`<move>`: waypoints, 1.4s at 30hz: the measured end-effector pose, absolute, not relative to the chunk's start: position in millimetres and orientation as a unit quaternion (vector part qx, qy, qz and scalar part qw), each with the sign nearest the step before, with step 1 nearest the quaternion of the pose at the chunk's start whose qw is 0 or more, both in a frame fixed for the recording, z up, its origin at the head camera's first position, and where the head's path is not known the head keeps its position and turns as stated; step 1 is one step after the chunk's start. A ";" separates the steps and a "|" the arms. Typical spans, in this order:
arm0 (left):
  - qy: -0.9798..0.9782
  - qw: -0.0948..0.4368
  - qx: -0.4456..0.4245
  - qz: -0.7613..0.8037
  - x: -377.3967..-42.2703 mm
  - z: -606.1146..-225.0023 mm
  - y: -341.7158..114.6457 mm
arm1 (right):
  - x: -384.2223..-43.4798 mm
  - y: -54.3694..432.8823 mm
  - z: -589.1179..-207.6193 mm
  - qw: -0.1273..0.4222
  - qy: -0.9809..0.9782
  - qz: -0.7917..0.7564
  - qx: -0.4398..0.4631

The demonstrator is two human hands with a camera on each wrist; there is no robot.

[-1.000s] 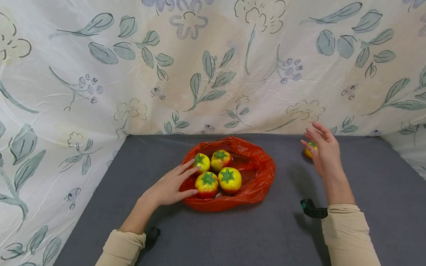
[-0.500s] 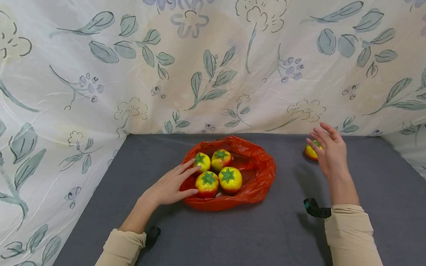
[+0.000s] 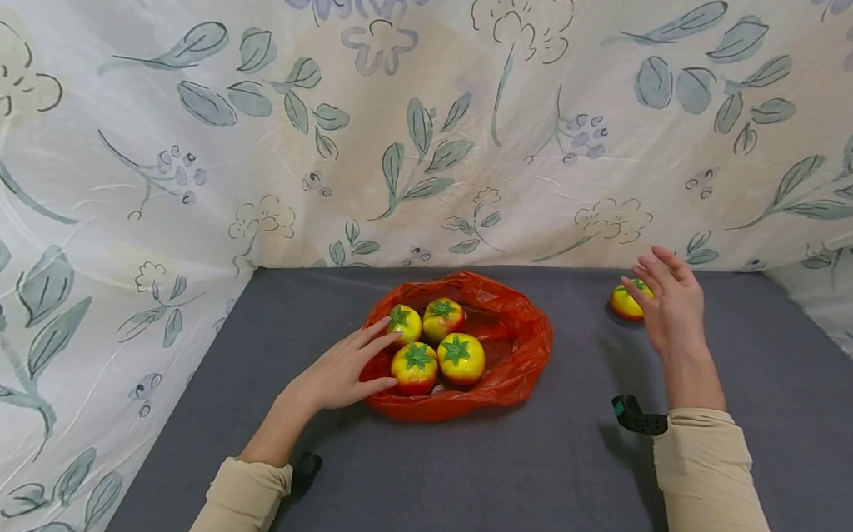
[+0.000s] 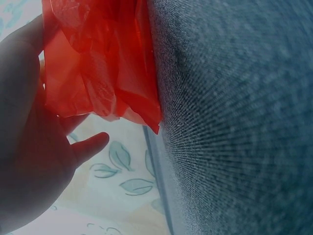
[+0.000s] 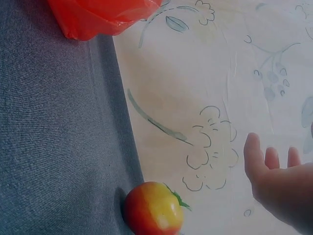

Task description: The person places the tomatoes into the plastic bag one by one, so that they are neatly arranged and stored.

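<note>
An open red plastic bag [image 3: 525, 349] sits on the grey table, its rim rolled outward. Inside lie several shiny yellow-and-red tomatoes [image 3: 460, 359] with star-shaped green tops. My left hand [image 3: 335, 372] rests at the bag's left rim, fingers spread over the edge beside the nearest tomatoes. In the left wrist view, the crinkled bag wall [image 4: 102, 63] hides part of that hand. At the far right, a single tomato [image 3: 625, 302] stands on the table. My right hand [image 3: 671, 306] is raised beside it with nothing held, its fingertips overlapping the tomato in the head view but well apart in the right wrist view.
A flowered cloth [image 3: 437, 133] hangs behind the table and along its left side. The grey tabletop [image 3: 483, 496] stretches between both arms. Black wrist cameras [image 3: 636, 418] are strapped at the cuffs of the beige sleeves.
My right hand has drifted a little to the right, so more of the single tomato shows. The left hand and the bag have stayed put.
</note>
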State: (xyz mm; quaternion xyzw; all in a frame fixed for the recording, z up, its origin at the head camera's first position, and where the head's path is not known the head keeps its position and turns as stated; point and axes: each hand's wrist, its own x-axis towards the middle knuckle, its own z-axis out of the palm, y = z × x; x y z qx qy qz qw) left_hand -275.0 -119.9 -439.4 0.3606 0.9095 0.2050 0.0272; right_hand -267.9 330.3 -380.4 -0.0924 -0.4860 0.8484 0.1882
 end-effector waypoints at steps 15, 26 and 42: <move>0.909 0.027 0.362 0.204 -274.6 -438.7 -119.7 | -265.2 340.4 -380.4 0.202 -0.443 0.865 -0.124; 0.911 0.026 0.359 0.203 -274.9 -438.7 -120.0 | -293.6 378.7 -412.6 0.213 -0.432 0.864 -0.147; 0.911 0.024 0.360 0.201 -274.8 -439.1 -119.9 | -340.8 446.0 -489.6 0.247 -0.447 0.849 -0.139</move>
